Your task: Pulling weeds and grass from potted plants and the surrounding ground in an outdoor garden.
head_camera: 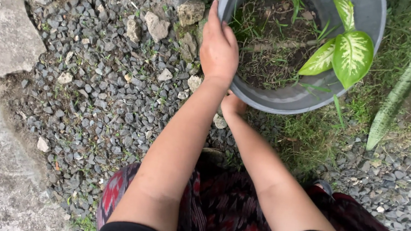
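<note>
Risk of a tip or a slip here, with soil spilling onto the gravel (97, 101): heavy grey pot (286, 100) tilted, held only at its left rim and near underside. Left hand (219, 47) draped over the left rim, fingers together and pressing on the pot; right hand (232, 104) tucked under the near edge, grip hidden, cannot tell. Pot far and right of both wrists, variegated leafy plant (352, 54) leaning right.

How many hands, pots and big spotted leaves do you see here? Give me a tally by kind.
Hands: 2, the left hand on the pot's rim and the right hand under its near edge
Grey pot: 1
Broad green-and-cream leaves: 3
Total: 6
</note>
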